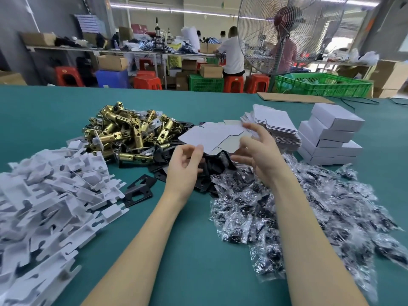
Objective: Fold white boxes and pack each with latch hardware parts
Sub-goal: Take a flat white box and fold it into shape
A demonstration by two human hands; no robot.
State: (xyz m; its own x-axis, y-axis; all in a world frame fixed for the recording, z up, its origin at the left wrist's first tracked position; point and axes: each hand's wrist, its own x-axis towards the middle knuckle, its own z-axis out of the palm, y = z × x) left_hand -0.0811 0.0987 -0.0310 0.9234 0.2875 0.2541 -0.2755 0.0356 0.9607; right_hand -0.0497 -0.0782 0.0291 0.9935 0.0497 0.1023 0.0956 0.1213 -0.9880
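2 hands hold 1 flat box blank (pixel 212 135) — left hand (pixel 184 165) pinches its near corner, right hand (pixel 257 149) grips the other edge; such a light grip could let it slip onto the black plates (pixel 141 191).

I see bare green table (pixel 194 250) running toward me from the black plates (pixel 141 192); white inserts (pixel 50 195) crowd its left, bagged screws (pixel 320 217) its right

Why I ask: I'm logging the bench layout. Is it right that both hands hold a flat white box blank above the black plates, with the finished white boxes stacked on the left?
Not quite. The head view shows the finished white boxes stacked on the right. The rest stands: left hand and right hand hold the flat white box blank above the black plates.
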